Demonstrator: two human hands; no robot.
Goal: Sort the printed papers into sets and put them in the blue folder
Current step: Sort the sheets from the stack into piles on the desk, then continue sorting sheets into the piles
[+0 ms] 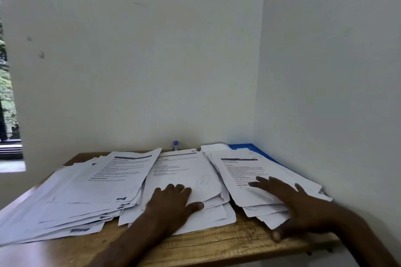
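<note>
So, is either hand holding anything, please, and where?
Nothing is gripped: the left hand rests flat on the middle pile, the right hand on the right pile.

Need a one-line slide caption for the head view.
Left hand rests on the middle paper stack, right hand on the right stack, blue folder behind it, on a wooden table.

Three loose piles of printed papers lay side by side on a wooden table (217,243) in a corner. The left hand (171,199) rested flat on the middle pile (186,171). The right hand (290,204) lay spread over the right pile (245,171), which partly covered a blue folder (249,148) by the wall. The left pile (86,191) was untouched.
</note>
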